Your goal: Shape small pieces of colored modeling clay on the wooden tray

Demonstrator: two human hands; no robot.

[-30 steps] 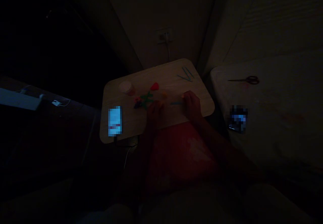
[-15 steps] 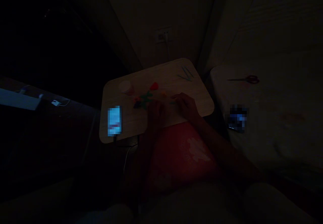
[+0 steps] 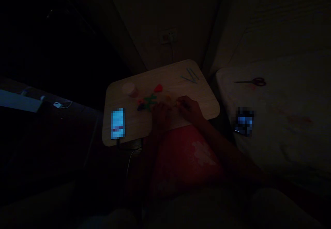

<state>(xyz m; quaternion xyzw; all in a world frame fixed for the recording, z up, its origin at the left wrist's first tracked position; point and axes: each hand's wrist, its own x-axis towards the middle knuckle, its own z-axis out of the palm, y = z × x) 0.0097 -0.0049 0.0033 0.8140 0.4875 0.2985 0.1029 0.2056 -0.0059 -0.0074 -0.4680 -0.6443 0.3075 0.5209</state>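
Nearest, a red cloth with a pale patch (image 3: 186,153) lies below the desk edge, between the forearms. Both hands are at the near side of the desk (image 3: 137,127). The left hand (image 3: 161,115) is low over the top, its fingers bent; whether it grips anything cannot be told. The right hand (image 3: 190,108) has its fingers curled toward the left hand; a small lighter spot shows at the fingertips, but whether it is a held piece or skin cannot be told.

The green pieces (image 3: 150,101) lie just beyond and left of the left hand, which may cover part of them. The dark piece (image 3: 140,107) and the pinkish-orange piece (image 3: 140,101) are at their left side. The yellowish piece (image 3: 168,98), faint in outline, lies beyond the gap between the hands. The red piece (image 3: 158,88) is farther back.

A lit phone (image 3: 117,123), its screen pixelated, rests at the left; a pale round container (image 3: 130,89) stands beyond it. Thin sticks (image 3: 190,75) lie at the far right corner. Lighting is very low; finger contacts are obscured.
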